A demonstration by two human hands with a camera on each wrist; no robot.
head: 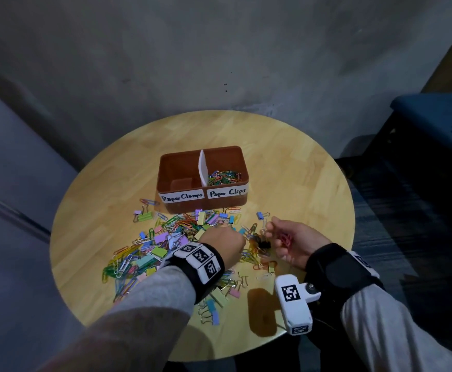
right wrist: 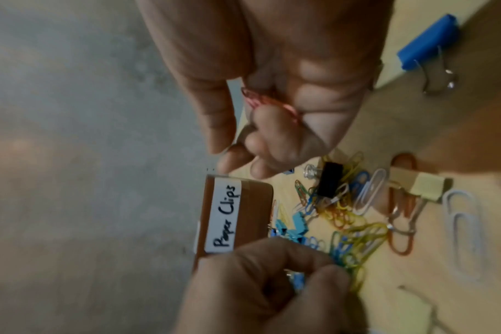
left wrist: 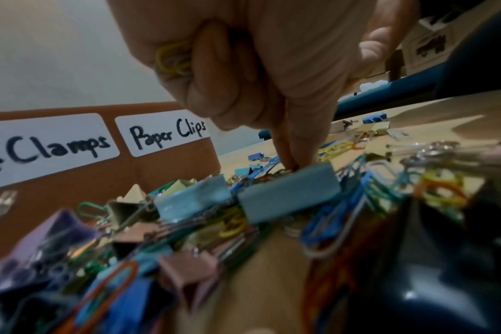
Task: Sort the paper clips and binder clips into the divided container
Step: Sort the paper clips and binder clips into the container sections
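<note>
Paper clips (head: 223, 176) fill only the container's (head: 177, 161) right side, clamp side looks empty, while your left hand (head: 223, 244) pinches into the pile (head: 165, 237) below clutching yellow clips, right hand (head: 293, 241) cupping red ones.

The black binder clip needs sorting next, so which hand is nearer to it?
Right. The right hand hovers just beside the black binder clip, holding red paper clips; the left hand is slightly farther, across it.

Two arms in light grey long sleeves (head: 149, 299). Each wrist wears a wide black strap (head: 335, 267). The left strap carries white blocks printed with black square-code markers (head: 200, 256); the right carries a white camera housing (head: 294, 302) with similar markers and a screw.
</note>
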